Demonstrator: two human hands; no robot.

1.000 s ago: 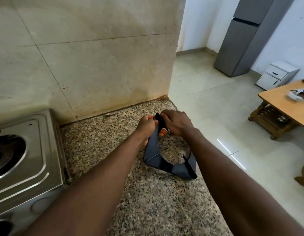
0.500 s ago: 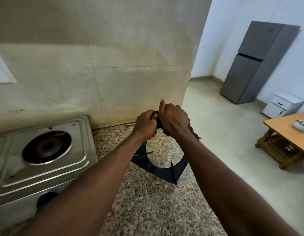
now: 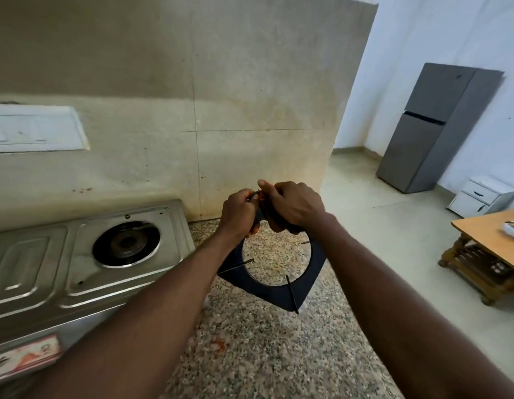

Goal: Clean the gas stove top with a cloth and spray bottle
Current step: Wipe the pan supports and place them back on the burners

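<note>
Left hand [image 3: 238, 211]: closed around the upper corner of the black pan support [image 3: 316, 272], fingers curled over its edge.
Right hand [image 3: 296, 205]: clamped on the same corner just beside the left hand, thumb raised; the two hands are touching there.
Pan support: held off the surface and tilted, its lower corner hanging towards the camera; the speckled stone countertop [image 3: 264, 341] is seen through its round opening, and thin prongs are seen pointing inward.
Gas stove [image 3: 77, 272]: set on the countertop to the left of the hands, apart from the held support; its right burner [image 3: 126, 243] is left bare in a round recess.
Stove front: a red and white label [image 3: 25, 355] is seen low at the left edge, blurred.
In the way: the stove's near right corner is covered by the left forearm; the gripped corner of the support is hidden by both hands.
Countertop mark: a small reddish stain [image 3: 217, 345] is seen near the left forearm.
Wall [image 3: 250, 110]: stained tiles behind the stove, with a white panel [image 3: 34, 128] mounted at the left.
Room beyond: a grey fridge [image 3: 434, 128] is stood against the far wall, a small white drawer unit [image 3: 480, 197] beside it, and a wooden table [image 3: 486, 234] at the right edge with a white object [image 3: 513, 227] laid on it.
</note>
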